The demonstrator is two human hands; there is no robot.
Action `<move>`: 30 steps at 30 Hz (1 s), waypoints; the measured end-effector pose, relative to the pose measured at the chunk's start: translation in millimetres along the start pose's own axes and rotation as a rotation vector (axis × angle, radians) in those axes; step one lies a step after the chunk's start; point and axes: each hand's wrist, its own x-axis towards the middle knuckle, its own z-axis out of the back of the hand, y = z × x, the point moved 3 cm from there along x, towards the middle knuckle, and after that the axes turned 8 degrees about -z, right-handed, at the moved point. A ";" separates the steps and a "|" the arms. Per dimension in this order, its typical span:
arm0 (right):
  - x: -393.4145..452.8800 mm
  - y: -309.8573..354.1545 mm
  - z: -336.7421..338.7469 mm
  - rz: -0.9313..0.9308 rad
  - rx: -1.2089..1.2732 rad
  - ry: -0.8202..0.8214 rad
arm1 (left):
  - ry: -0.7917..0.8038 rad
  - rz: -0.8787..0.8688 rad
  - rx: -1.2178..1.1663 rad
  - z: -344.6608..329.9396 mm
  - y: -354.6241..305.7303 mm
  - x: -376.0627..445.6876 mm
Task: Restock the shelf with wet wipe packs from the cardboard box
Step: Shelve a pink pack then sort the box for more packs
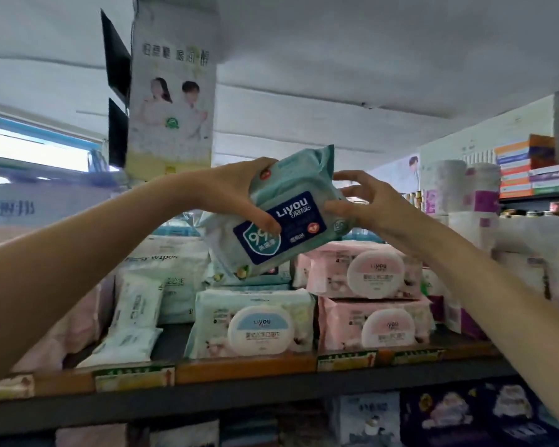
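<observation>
Left hand [236, 191] grips the teal wipe pack [281, 217] by its end; right hand [365, 204] pinches the other end, fingers half spread. The pack hangs tilted above the shelf [239, 369]. Set down crooked, it could slide off the stacked packs [255, 321] behind.

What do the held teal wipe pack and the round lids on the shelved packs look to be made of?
Teal wipe pack: soft plastic film, slightly glossy; it creases and has a crimped end seam. Round lids: apparently rigid moulded plastic, smooth with a soft sheen.
</observation>
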 end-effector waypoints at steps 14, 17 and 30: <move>68.9 -4.4 -59.8 0.155 -0.460 0.209 | 0.223 0.292 0.251 -2.5 64.7 9.9; 76.5 -30.1 -62.5 0.073 -0.642 0.269 | 0.253 0.314 0.290 -30.3 83.3 10.0; 51.5 -34.1 -57.4 0.297 -0.856 -0.142 | -0.304 -0.023 0.358 -47.3 47.1 -1.6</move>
